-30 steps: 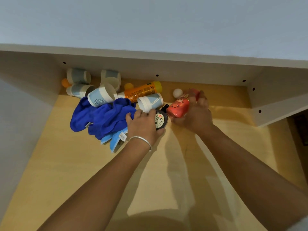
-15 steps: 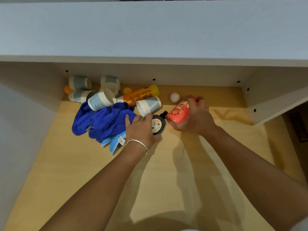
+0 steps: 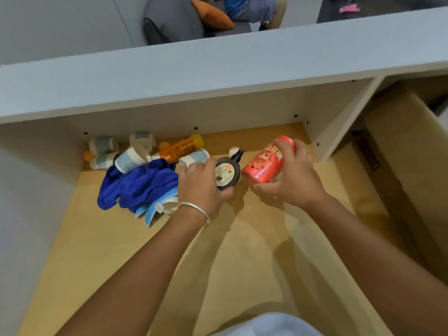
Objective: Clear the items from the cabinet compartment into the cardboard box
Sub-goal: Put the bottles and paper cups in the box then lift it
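Note:
My right hand (image 3: pixel 294 181) grips a red can (image 3: pixel 268 162) and holds it just above the wooden floor (image 3: pixel 242 238) of the cabinet compartment. My left hand (image 3: pixel 202 185) is closed around a round black bottle (image 3: pixel 228 174) with a pale label and a black nozzle. To the left lie a blue cloth (image 3: pixel 140 185), an orange bottle (image 3: pixel 180 147) and several white-and-blue paper cups (image 3: pixel 132 158). A small white ball (image 3: pixel 233 150) rests at the back. The cardboard box (image 3: pixel 409 151) stands to the right, beyond the compartment's side wall.
A white side panel (image 3: pixel 339 132) separates the compartment from the box. The cabinet's grey top board (image 3: pixel 218 73) overhangs the back. An orange ball (image 3: pixel 87 155) sits in the far left corner. Beyond the cabinet a person sits on a grey chair (image 3: pixel 174 18).
Both hands have lifted their items and drawn slightly right. The black bottle now sits upright in my left hand, away from the cloth. My view has pulled back, revealing the cardboard box.

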Motion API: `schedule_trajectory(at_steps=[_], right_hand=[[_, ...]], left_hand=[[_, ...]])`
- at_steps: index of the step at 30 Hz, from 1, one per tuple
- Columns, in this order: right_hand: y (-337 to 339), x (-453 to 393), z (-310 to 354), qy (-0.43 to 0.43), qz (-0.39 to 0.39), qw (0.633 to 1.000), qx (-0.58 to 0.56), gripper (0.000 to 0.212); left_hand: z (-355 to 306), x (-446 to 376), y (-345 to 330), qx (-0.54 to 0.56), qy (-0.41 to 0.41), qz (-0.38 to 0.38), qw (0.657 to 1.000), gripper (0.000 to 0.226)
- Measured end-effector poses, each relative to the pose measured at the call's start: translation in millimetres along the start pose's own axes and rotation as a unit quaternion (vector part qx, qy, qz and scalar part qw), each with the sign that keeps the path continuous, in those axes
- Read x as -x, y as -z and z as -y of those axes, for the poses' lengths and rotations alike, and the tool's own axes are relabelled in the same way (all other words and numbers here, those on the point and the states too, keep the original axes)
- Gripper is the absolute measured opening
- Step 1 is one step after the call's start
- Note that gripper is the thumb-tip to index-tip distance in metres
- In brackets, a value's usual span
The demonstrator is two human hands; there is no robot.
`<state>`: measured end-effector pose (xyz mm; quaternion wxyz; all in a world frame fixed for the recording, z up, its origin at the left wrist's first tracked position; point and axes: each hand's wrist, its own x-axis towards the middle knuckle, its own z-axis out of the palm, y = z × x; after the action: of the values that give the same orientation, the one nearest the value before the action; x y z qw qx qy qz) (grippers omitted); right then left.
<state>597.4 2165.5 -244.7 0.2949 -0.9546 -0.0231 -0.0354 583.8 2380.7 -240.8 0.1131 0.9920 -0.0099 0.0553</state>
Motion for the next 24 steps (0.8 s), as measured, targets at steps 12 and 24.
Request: schedule_trajectory(at_steps=[12,24], right_hand=[[161.5,79.0,-51.2,-0.076,-0.193,0.978,0.036,0.108],[247.8,142.6,-142.1,-0.226,-0.257,0.939,0.034,0.106]], left_hand=[[-167.1,-21.1,49.8,0.134,-0.177,-0.09,0.971,0.06],[-346.0,-41.1,44.1,0.173,-0.329,-0.066,0.926,0.072]])
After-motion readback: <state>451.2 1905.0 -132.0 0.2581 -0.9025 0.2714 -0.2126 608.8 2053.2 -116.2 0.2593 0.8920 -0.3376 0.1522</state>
